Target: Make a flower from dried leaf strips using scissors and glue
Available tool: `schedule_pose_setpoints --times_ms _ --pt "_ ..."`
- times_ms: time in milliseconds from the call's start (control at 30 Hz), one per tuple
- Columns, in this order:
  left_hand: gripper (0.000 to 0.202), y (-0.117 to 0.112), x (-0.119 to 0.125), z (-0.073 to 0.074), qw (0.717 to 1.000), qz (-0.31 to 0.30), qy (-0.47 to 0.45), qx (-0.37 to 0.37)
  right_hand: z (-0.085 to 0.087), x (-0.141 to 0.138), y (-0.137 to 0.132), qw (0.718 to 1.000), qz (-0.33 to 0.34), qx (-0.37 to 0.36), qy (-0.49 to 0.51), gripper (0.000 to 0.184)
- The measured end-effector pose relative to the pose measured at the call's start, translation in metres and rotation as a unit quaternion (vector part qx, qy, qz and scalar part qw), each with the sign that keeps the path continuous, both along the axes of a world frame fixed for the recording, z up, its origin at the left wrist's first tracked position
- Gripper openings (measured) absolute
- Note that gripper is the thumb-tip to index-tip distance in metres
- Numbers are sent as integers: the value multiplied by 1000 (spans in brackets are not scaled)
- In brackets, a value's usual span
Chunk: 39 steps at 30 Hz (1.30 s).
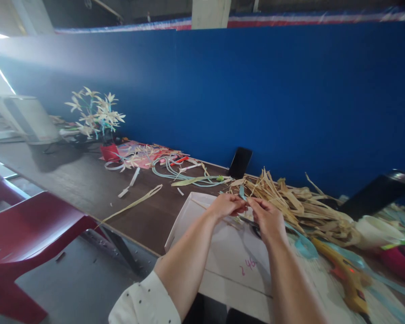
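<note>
My left hand (227, 206) and my right hand (266, 218) meet above a white cardboard box lid (219, 258) with pink handwriting. A short light blue strip (242, 192) rises from between my fingertips. My right thumb and forefinger pinch at its lower end. The fingers of my left hand are closed right beside it, and what they hold is hidden. Dark-handled scissors (254, 228) lie on the cardboard, partly under my right hand. A thin pale stick (199, 204) lies near my left wrist.
Dried husks (290, 202) are heaped behind my right hand. A yellow glue gun (346, 274) lies at the right near a white cup (378, 231). A phone (240, 162) leans on the blue partition (290, 90). Farther left stand husk flowers (97, 112) in a red pot (110, 153) and a red chair (37, 225).
</note>
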<state>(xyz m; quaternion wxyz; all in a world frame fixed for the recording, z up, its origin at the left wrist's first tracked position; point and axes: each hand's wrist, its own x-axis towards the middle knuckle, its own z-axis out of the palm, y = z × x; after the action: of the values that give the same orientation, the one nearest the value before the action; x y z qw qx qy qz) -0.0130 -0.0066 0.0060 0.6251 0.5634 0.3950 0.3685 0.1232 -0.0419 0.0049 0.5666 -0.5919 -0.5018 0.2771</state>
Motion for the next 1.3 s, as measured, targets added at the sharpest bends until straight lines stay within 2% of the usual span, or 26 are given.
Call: schedule_pose_setpoints --times_ms 67,167,333,500,800,1100,1300 --pt "33 -1 -1 0 999 -38 2 -10 1 1 0 1000 -1 -9 29 53" --pt "29 -1 -2 -3 998 -58 5 -14 2 2 1 999 -12 -10 48 55" --pt "23 0 -1 -4 998 -55 24 -9 1 4 2 1000 -26 7 1 55" --pt "20 -4 4 -2 999 -43 -13 -30 -1 6 4 998 -34 19 -41 52" --pt "33 -3 5 -4 980 -66 -145 -115 -4 6 5 998 -46 29 -42 53" --pt "17 -3 8 -4 985 -34 -132 -109 -3 4 5 999 -40 23 -24 52" --pt "16 -1 9 -7 988 -37 -123 -87 -1 5 3 999 -39 16 -31 51"
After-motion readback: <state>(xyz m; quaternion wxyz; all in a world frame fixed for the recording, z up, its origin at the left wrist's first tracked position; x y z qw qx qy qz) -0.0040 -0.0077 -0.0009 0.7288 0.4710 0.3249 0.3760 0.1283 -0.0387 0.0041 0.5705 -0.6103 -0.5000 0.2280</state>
